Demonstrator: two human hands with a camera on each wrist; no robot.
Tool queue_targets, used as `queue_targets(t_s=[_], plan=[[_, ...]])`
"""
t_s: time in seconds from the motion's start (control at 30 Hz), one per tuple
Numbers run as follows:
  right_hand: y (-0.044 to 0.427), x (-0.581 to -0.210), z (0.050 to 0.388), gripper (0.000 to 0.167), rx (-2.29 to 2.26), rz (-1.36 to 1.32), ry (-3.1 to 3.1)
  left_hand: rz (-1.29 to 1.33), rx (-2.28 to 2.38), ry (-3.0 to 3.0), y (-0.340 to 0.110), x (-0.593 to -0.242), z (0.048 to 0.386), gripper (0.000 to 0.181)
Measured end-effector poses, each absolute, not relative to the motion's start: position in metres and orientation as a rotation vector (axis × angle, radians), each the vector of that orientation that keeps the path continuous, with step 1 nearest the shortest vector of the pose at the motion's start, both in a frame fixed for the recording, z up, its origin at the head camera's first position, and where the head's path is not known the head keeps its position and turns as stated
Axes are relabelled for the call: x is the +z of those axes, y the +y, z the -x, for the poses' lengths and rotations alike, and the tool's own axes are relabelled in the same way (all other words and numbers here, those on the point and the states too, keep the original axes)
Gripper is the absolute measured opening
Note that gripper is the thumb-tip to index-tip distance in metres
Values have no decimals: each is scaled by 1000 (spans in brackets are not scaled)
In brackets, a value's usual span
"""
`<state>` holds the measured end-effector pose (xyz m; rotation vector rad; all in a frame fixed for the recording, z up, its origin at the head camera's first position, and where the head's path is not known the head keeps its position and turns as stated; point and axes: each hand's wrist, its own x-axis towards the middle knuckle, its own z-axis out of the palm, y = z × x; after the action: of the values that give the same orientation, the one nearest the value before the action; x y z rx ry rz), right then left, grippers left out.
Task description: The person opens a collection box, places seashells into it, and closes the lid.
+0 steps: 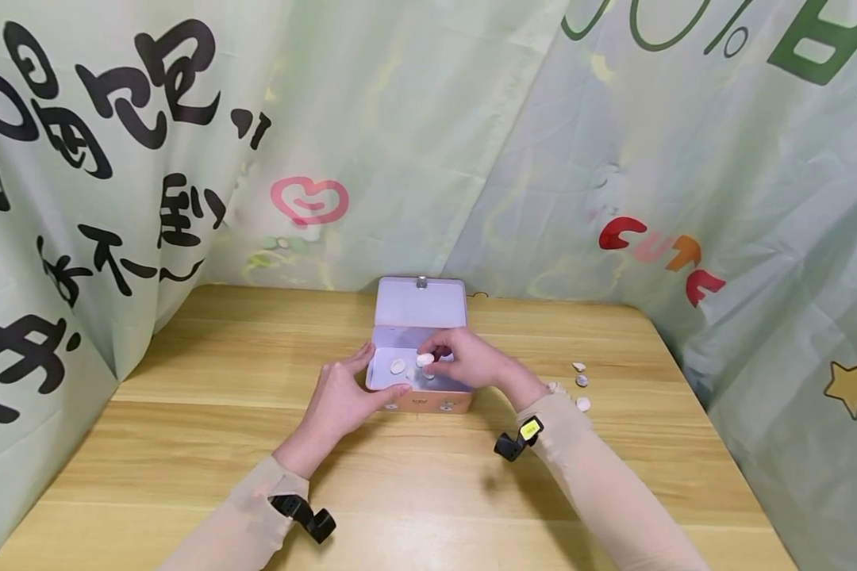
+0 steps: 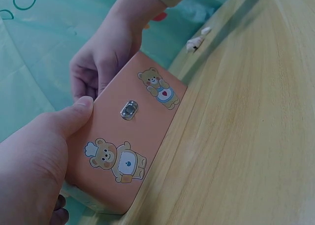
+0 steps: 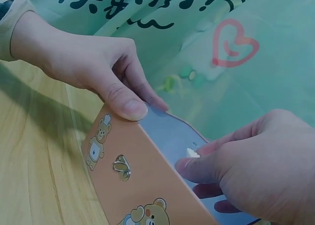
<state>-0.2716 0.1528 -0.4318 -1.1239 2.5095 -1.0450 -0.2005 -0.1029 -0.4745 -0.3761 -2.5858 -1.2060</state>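
A small tin box (image 1: 428,403) stands with its lid (image 1: 421,303) raised, lilac inside and orange with bear pictures on its front. My left hand (image 1: 339,399) grips the box's left end, thumb over the front rim. Over the open box, my right hand (image 1: 466,358) pinches a white shell (image 1: 424,360) between thumb and fingers; the right wrist view shows only a bit of this shell (image 3: 192,152). Inside the box lies another pale shell (image 1: 397,366), with smaller pieces beside it. In the left wrist view the box front (image 2: 113,131) hides the right fingertips.
Several shells, among them a whitish one (image 1: 582,404) and a greyish one (image 1: 582,381), lie on the wooden table (image 1: 221,444) to the right, near my right forearm. A printed curtain (image 1: 414,159) hangs behind the table and along its sides.
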Motion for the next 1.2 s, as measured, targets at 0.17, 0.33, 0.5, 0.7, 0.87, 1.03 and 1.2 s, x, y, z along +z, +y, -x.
queue_targets(t_s=[0.17,0.33,0.5,0.7,0.87,1.03,1.2], plan=[[154,-433,271,20,-1026,1140,2504,374,-1218,-2590,-101,-473,199,102],[156,-432,270,25,-998,1137,2517,386,-1210,-2575,-100,-473,199,103],[159,-430,268,25,-1011,1132,2522,374,-1212,-2587,-100,-474,198,105],[168,-422,264,25,-1044,1130,2566,363,-1210,-2602,-101,-475,198,107],[178,-413,260,25,-1049,1127,2620,358,-1203,-2598,-102,-474,199,107],[194,-408,255,26,-1076,1098,2644,348,-1214,-2606,-103,-474,199,108],[211,-405,251,26,-1129,1028,2668,341,-1218,-2609,-102,-475,200,109]])
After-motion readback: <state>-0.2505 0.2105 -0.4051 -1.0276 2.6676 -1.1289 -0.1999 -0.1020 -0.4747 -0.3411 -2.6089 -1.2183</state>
